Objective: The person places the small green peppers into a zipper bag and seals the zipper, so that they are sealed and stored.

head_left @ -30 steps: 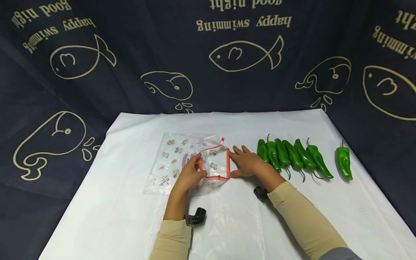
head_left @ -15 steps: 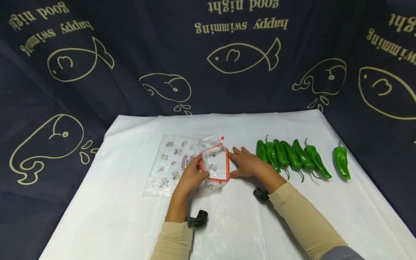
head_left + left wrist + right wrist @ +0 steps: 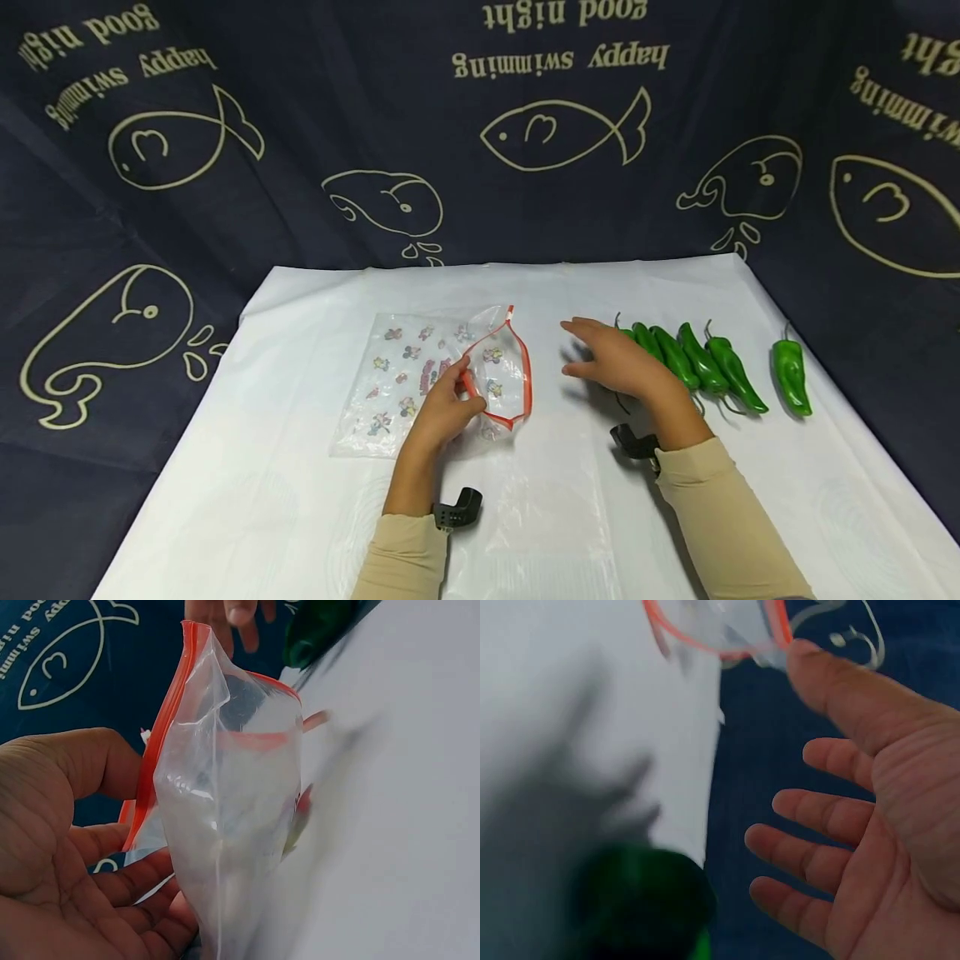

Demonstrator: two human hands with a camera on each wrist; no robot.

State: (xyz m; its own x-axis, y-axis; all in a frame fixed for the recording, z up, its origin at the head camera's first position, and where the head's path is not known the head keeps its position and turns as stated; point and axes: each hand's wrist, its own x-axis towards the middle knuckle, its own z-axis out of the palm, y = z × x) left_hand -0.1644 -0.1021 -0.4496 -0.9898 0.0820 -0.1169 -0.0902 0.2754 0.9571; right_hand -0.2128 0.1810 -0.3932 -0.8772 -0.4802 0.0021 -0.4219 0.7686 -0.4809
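A clear zip bag (image 3: 405, 375) with cartoon prints and a red zip edge lies on the white table, its mouth spread open toward the right. My left hand (image 3: 441, 410) pinches the left side of the red rim between thumb and fingers; the left wrist view shows the thumb (image 3: 112, 769) against that strip. To the right of the bag, my right hand (image 3: 622, 360) is off the rim, fingers extended and holding nothing. It hovers by a row of several long green peppers (image 3: 701, 360) and partly hides those at the left end. A blurred pepper (image 3: 641, 900) appears below it in the right wrist view.
One more green pepper (image 3: 791, 379) lies apart at the right side of the table. A thin transparent sheet (image 3: 543, 525) is spread between my forearms. Behind the white tablecloth (image 3: 187, 492) hangs a dark blue curtain (image 3: 420, 100) with fish and whale drawings.
My right hand has let go of the bag's right edge and moved right, toward the pepper row. The bag's mouth has shifted from squarish to more pointed. My left hand stays on the rim.
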